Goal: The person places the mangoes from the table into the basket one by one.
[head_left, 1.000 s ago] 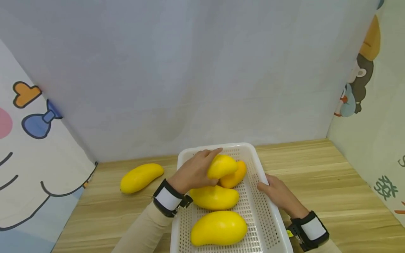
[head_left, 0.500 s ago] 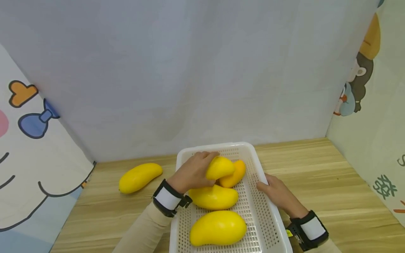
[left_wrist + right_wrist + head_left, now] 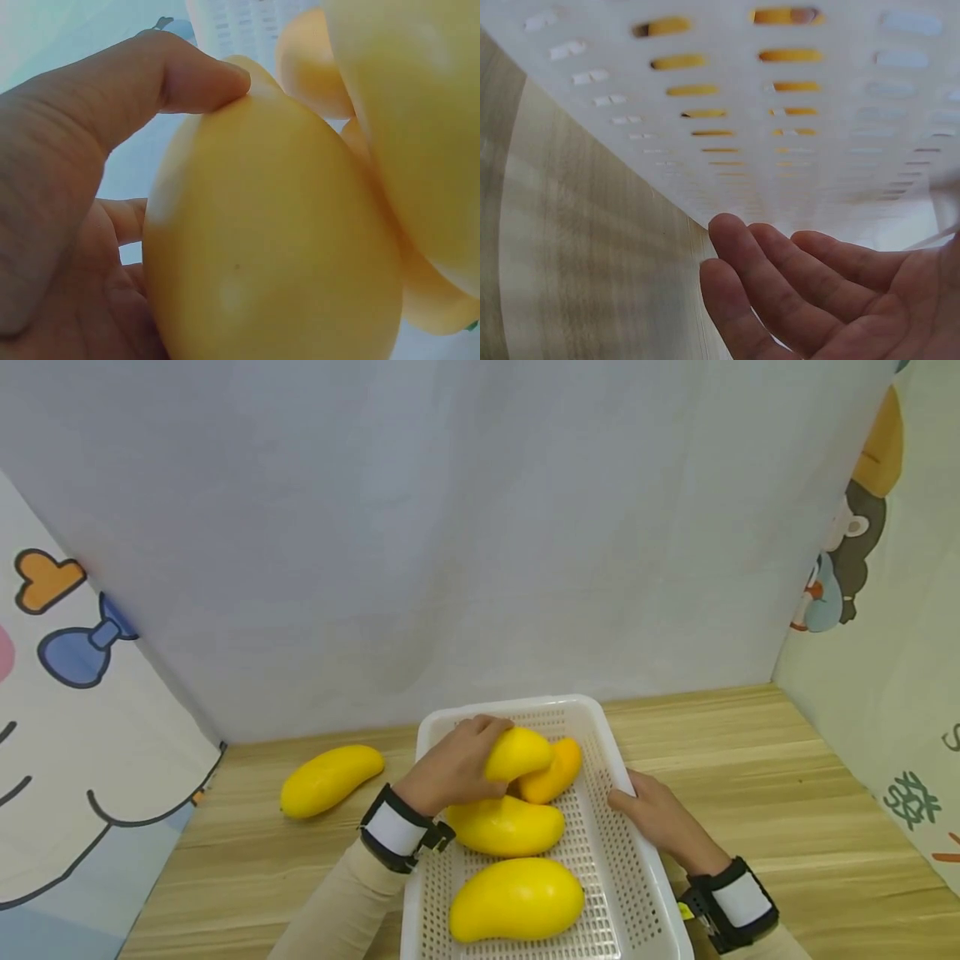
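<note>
My left hand (image 3: 453,768) grips a yellow mango (image 3: 519,753) near the far end of a white perforated basket (image 3: 600,727). In the left wrist view the thumb lies over the top of this mango (image 3: 262,225), with other fingers partly hidden behind it. A deeper orange-yellow mango (image 3: 553,774) sits just to its right. Two more yellow mangoes, one in the middle (image 3: 510,828) and one nearer me (image 3: 517,900), lie crosswise in the basket. At the basket's right side my right hand (image 3: 663,818) holds the rim, thumb over it; its other fingers (image 3: 780,281) show outside the wall in the right wrist view.
Another yellow mango (image 3: 332,781) lies on the wooden table (image 3: 247,877), left of the basket. A pale grey cloth (image 3: 480,552) hangs behind the table. Cartoon-printed panels stand at the left (image 3: 75,760) and right (image 3: 885,710).
The gripped mango and my left hand have shifted slightly left inside the basket. My right hand keeps its place on the rim, and the other mangoes lie as before.
</note>
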`<action>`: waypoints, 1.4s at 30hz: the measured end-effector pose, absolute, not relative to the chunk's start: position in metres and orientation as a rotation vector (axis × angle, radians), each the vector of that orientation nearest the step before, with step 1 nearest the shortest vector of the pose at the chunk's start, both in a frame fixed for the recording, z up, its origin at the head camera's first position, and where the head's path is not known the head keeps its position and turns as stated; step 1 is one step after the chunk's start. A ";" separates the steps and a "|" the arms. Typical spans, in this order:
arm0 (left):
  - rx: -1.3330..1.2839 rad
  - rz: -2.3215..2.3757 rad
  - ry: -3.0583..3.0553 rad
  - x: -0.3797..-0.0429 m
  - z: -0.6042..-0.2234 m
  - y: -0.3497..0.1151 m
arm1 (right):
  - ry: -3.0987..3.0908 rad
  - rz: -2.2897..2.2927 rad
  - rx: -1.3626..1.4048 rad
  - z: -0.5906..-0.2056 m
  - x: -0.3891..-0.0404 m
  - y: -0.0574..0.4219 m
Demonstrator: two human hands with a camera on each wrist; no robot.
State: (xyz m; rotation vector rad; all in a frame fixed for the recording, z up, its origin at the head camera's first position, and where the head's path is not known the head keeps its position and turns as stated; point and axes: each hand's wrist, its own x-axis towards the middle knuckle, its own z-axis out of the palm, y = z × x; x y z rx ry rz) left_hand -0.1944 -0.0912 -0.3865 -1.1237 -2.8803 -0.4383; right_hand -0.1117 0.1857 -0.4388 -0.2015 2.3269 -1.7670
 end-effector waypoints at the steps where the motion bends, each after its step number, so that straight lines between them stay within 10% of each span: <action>1: -1.122 -0.428 -2.877 -0.195 -0.386 -0.091 | 2.326 -1.768 -0.199 -0.438 -0.112 0.186; 42: -1.017 -0.240 -2.814 -0.195 -0.384 -0.098 | 2.344 -1.759 -0.193 -0.438 -0.111 0.185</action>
